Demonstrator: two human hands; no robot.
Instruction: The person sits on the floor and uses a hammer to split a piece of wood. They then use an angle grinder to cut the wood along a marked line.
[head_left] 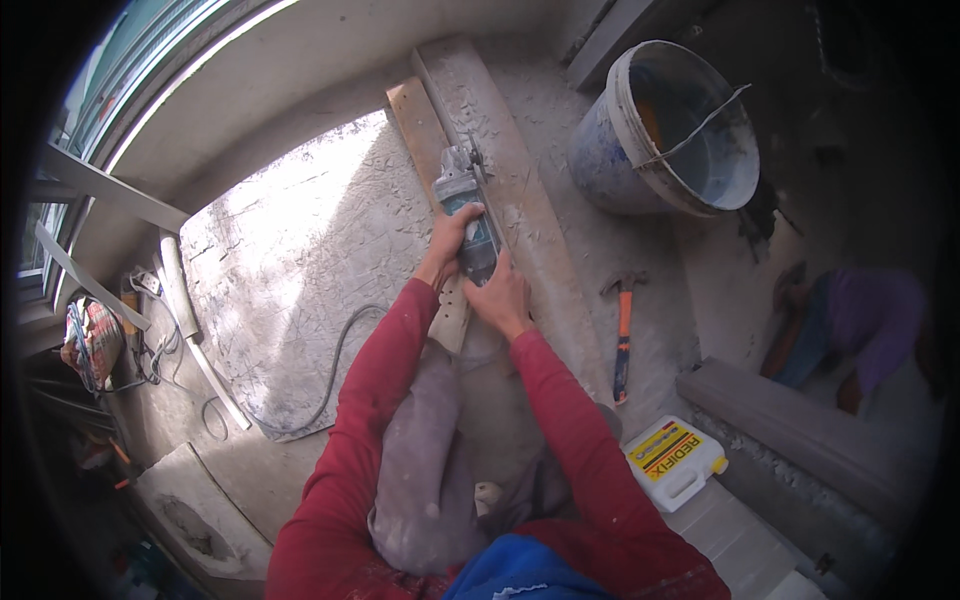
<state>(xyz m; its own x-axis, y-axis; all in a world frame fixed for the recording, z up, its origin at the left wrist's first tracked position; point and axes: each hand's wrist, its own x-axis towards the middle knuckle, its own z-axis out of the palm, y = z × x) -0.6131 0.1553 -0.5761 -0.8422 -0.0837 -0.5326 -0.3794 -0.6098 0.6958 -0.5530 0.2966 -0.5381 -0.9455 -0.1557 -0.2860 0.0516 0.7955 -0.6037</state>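
Observation:
Both hands grip a teal and grey angle grinder [480, 250], its metal head pointing away from me. My left hand [450, 240] wraps round the body just behind the head, thumb on top. My right hand [503, 298] closes round its rear end. A disc shows at the right side of the head, beside a long dusty plank [520, 165]. To the left of the plank lies a narrower tan board [418, 118], partly under the tool. Whether the disc touches the plank, I cannot tell.
On the left lies a scratched board [270, 250] with a grey cable [340, 355] across it. To the right are a paint-stained bucket [610, 150], an orange-handled hammer [624, 335] and a white jug [690, 485]. A person in purple [875, 310] is at the far right.

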